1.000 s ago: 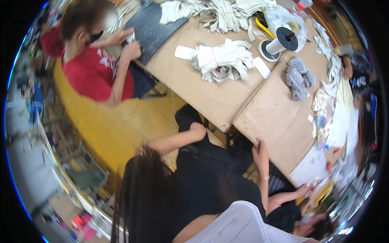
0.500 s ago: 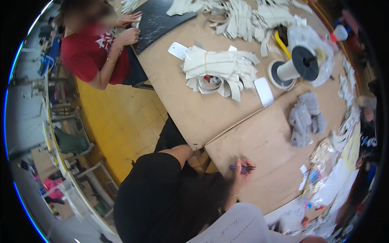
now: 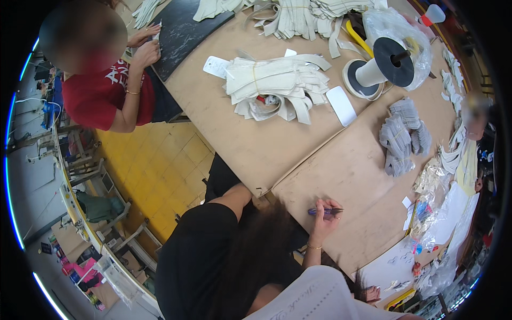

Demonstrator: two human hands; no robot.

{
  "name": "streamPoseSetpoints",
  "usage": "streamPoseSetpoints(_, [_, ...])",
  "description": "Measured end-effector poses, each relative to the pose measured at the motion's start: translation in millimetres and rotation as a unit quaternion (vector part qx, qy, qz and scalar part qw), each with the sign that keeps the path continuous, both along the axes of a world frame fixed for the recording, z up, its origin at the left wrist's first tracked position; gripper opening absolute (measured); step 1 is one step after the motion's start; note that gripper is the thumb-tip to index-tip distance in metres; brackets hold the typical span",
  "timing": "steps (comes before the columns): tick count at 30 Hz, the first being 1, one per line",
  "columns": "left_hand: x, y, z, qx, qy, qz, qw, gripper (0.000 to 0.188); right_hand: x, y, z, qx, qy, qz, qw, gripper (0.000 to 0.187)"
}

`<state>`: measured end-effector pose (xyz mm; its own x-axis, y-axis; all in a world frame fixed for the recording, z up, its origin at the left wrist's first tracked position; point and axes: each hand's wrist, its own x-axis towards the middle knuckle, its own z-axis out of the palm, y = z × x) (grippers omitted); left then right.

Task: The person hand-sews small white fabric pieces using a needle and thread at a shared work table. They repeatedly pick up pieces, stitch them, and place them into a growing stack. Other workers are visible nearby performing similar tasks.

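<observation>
My left hand point(image 3: 323, 220) is raised over the near table edge, its fingers closed round purple thread snips point(image 3: 314, 212) with dark tips pointing right. A thin bracelet circles that wrist. Only part of my right hand point(image 3: 372, 294) shows near the lower edge, beside dark hair and a white printed surface; its fingers are mostly hidden. Nearest to it lies a white sheet point(image 3: 383, 266) with drawn marks. Beyond the snips, grey strip bundles point(image 3: 399, 141) sit on the brown tabletop point(image 3: 352, 181), not touched by either hand.
A tied bundle of off-white strips point(image 3: 272, 80), a white card point(image 3: 341, 106) and a large spool point(image 3: 381, 69) stand farther back. Clear plastic bags point(image 3: 426, 213) line the right side. At the far left, a co-worker in a red shirt point(image 3: 93, 104) handles a piece on a dark board point(image 3: 186, 32).
The whole view has shifted, so the far bundles sit more to the left. My left hand still holds the snips, slightly higher and farther right in the picture. Right-hand fingers have come into view.
</observation>
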<state>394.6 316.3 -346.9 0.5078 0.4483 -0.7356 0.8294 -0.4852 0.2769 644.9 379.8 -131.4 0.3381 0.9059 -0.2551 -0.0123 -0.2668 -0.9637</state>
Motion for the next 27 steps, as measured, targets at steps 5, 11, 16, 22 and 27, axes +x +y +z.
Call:
streamPoseSetpoints(5, [-3,10,-7,0.012,0.007,-0.002,1.0,0.05,-2,0,-6,0.035,0.011,-0.012,0.999,0.032])
streamPoseSetpoints(11, [-9,19,-28,0.025,0.012,-0.026,0.999,0.056,-5,-1,-7,0.015,0.01,-0.046,0.999,0.031])
streamPoseSetpoints(16, [4,28,-43,0.029,0.015,-0.051,0.998,0.06,-5,3,-18,0.217,0.051,-0.089,0.971,0.029])
streamPoseSetpoints(22, [2,43,85,-0.239,-0.169,-0.02,0.956,0.08,0,2,-24,0.222,-0.007,-0.087,0.971,0.024])
streamPoseSetpoints(27, [-56,113,230,-0.365,-0.315,0.081,0.872,0.057,-10,13,-18,0.305,-0.039,-0.059,0.95,0.026])
